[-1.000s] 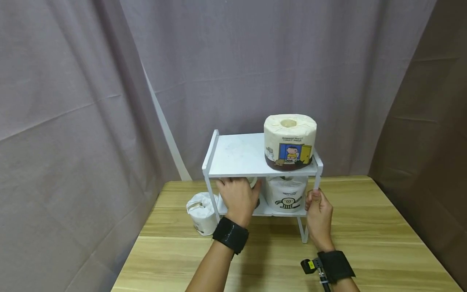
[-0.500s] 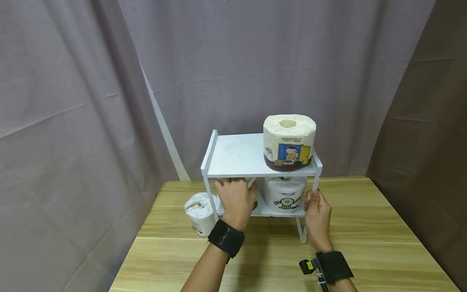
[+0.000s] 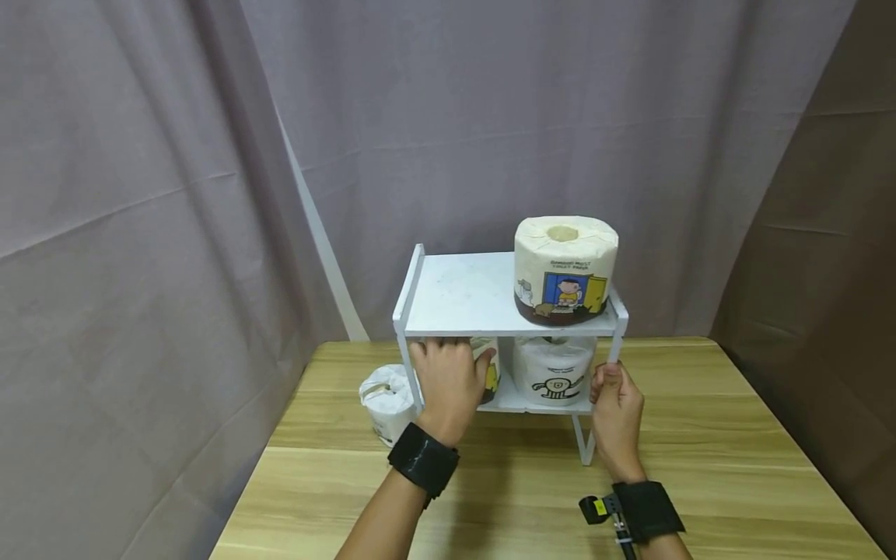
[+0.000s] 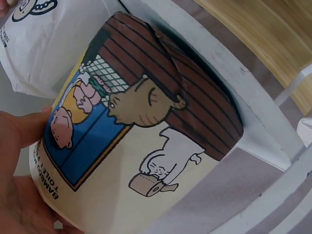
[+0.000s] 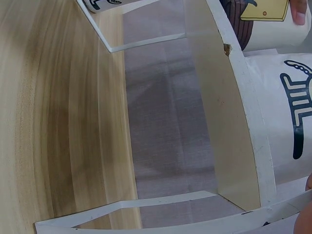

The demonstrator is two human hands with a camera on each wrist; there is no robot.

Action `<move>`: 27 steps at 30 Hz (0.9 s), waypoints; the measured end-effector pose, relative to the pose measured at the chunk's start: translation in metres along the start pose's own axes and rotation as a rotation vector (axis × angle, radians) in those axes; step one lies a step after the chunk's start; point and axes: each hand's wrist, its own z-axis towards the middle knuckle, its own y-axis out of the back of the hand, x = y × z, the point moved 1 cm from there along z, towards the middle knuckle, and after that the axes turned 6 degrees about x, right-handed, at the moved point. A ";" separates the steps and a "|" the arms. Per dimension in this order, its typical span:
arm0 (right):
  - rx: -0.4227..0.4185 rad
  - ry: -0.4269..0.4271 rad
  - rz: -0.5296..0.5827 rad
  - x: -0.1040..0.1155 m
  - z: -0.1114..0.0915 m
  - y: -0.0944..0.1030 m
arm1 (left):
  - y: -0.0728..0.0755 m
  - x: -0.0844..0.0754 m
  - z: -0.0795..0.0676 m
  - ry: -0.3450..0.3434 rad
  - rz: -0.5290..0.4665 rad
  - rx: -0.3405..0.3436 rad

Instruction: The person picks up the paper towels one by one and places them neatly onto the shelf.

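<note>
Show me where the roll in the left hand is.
In the head view, the roll is under the top shelf, left of the white roll there, partly hidden by the left hand.

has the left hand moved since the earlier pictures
Yes: in the head view, the left hand has shifted slightly left, closer to the left upright of the white rack.

The pale wood-grain table (image 3: 728,467) bears a white two-tier rectangular rack (image 3: 462,292) toward twelve o'clock and a white paper-wrapped cylindrical roll (image 3: 392,404) at the rack's nine o'clock.
</note>
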 end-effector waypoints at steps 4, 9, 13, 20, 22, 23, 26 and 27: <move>-0.002 -0.002 -0.013 -0.002 0.000 0.001 | -0.001 0.002 -0.001 -0.012 -0.019 0.019; 0.001 0.010 -0.021 -0.002 0.001 0.001 | -0.001 0.003 -0.002 -0.029 -0.016 0.029; 0.010 0.015 -0.035 -0.003 0.001 0.001 | 0.000 0.003 -0.002 -0.040 0.017 0.042; 0.006 0.005 -0.044 -0.002 0.000 0.001 | 0.008 0.008 -0.005 -0.083 -0.003 0.109; 0.007 0.006 -0.051 -0.003 0.000 0.001 | 0.012 0.009 -0.007 -0.104 -0.002 0.125; 0.009 0.010 -0.061 -0.003 0.000 0.002 | 0.013 0.010 -0.008 -0.116 0.004 0.132; 0.011 0.015 -0.067 -0.003 0.001 0.002 | 0.017 0.011 -0.010 -0.153 0.038 0.139; 0.010 0.017 -0.067 -0.002 0.001 0.002 | 0.018 0.011 -0.010 -0.165 0.054 0.137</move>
